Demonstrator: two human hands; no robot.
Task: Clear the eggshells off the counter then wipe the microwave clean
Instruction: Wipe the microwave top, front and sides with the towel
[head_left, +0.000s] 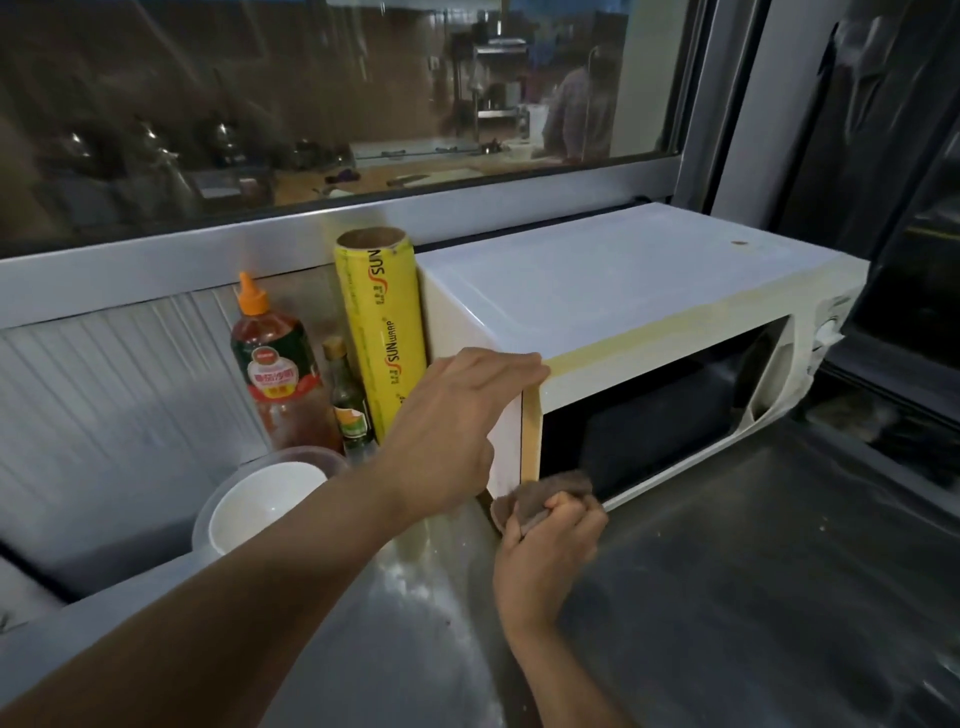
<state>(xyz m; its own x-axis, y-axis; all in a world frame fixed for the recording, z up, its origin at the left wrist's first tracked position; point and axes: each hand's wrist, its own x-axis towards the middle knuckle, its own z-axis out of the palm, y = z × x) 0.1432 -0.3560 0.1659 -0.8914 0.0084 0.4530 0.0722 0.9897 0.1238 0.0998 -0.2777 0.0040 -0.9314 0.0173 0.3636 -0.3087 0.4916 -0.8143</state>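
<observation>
A white microwave (623, 291) with a dark door window stands on the steel counter (753, 571) under a window. My left hand (457, 431) rests on its front left top corner, fingers laid flat over the edge, holding nothing. My right hand (550, 545) is closed on a crumpled brown cloth (545, 493), which presses against the lower left corner of the microwave's front. No eggshells show on the counter.
Left of the microwave stand a yellow roll of cling wrap (379, 332), a red sauce bottle (275, 374) and a small dark bottle (348, 405). A white bowl in a clear tub (265, 504) sits in front of them. A black oven (909, 260) is at the right.
</observation>
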